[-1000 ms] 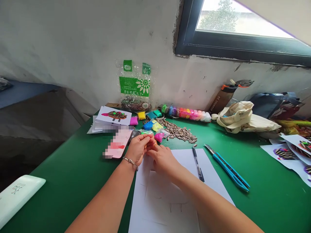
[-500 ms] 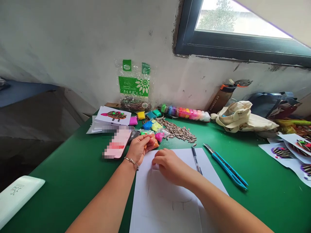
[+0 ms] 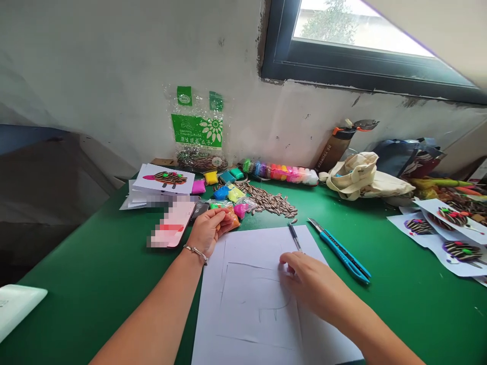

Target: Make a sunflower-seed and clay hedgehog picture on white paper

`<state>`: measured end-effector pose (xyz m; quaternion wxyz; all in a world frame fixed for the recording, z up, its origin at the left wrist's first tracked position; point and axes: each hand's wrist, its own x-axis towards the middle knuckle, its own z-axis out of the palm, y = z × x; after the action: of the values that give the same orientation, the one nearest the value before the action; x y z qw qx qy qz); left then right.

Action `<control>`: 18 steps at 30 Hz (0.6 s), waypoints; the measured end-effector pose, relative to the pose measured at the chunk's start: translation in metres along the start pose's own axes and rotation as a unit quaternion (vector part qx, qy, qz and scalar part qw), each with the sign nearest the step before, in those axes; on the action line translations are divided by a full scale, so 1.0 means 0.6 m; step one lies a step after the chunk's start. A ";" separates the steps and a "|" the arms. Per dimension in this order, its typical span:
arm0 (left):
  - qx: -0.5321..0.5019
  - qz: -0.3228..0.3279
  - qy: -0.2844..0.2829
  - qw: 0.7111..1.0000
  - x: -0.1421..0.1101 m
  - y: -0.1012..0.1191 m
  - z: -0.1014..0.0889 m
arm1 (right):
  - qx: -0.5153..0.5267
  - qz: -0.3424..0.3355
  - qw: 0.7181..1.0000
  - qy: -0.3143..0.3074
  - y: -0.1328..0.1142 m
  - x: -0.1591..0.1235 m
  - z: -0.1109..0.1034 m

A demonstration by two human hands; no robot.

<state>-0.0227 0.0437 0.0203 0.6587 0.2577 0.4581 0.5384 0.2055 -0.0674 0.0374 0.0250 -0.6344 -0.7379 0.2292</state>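
Observation:
My left hand (image 3: 207, 230) is closed near the top left corner of the white paper, with orange clay (image 3: 233, 218) at its fingertips. Whether the clay's plastic wrapper is also in its grip is hard to see. Over the right part of the paper (image 3: 213, 314) is my right hand (image 3: 310, 279), its fingers curled and pressed together. Anything in its fingertips is too small or hidden to make out. Pencil lines on the sheet show a rectangle, a curved outline and two short legs. A pen (image 3: 294, 238) lies just beyond my right hand.
A blue utility knife (image 3: 342, 256) lies right of the paper with its blade out. Behind are loose sunflower seeds (image 3: 266, 199), coloured clay packets (image 3: 236, 193), and a seed bag (image 3: 198, 134). A phone (image 3: 173, 223) and picture cards (image 3: 165, 180) lie left; more cards (image 3: 456, 228) lie right.
My right hand has drawn away from my left hand, moving right and nearer across the paper, uncovering the pencil drawing. My left hand stays on the orange clay. The view has turned slightly right.

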 end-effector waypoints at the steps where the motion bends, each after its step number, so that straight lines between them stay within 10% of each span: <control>1: 0.001 0.001 0.000 1.000 0.000 0.000 0.000 | 0.012 -0.003 1.000 0.002 0.000 0.003 0.005; 18: 0.010 -0.003 0.003 1.000 -0.001 0.000 0.000 | 0.032 -0.115 0.991 0.063 0.004 0.109 -0.008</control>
<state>-0.0228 0.0430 0.0208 0.6563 0.2609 0.4667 0.5324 0.1966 -0.0035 0.0240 0.1179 -0.5572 -0.7952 0.2080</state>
